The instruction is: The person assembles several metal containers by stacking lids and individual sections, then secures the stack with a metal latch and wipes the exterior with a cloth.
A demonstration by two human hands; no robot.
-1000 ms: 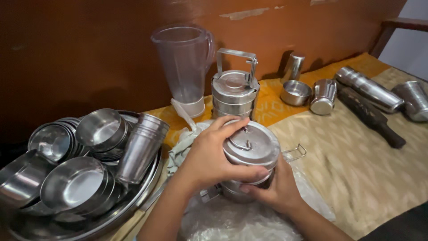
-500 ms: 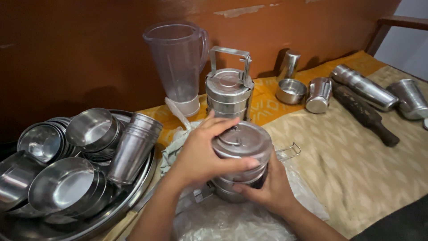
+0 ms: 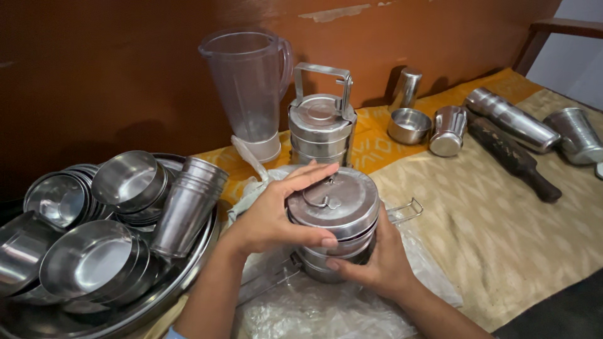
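Observation:
A stacked round steel lunch carrier [image 3: 336, 210] stands on a clear plastic bag [image 3: 314, 307] in front of me. My left hand [image 3: 276, 213] wraps over the top tier and its lid from the left, thumb along the front rim. My right hand [image 3: 370, 267] grips the lower tiers from the right and front. The carrier's wire frame handle [image 3: 405, 210] lies out to the right on the cloth.
A second closed steel lunch carrier [image 3: 321, 122] and a clear plastic jug [image 3: 248, 88] stand behind. A big steel tray [image 3: 188, 273] at left holds bowls and stacked tumblers [image 3: 188, 207]. Steel cups, a small bowl [image 3: 408, 125] and a dark wooden roller [image 3: 512, 157] lie at right.
Both hands stayed on the carrier. The top tier and lid have tilted and shifted slightly left and down, and my left fingers now spread across the lid.

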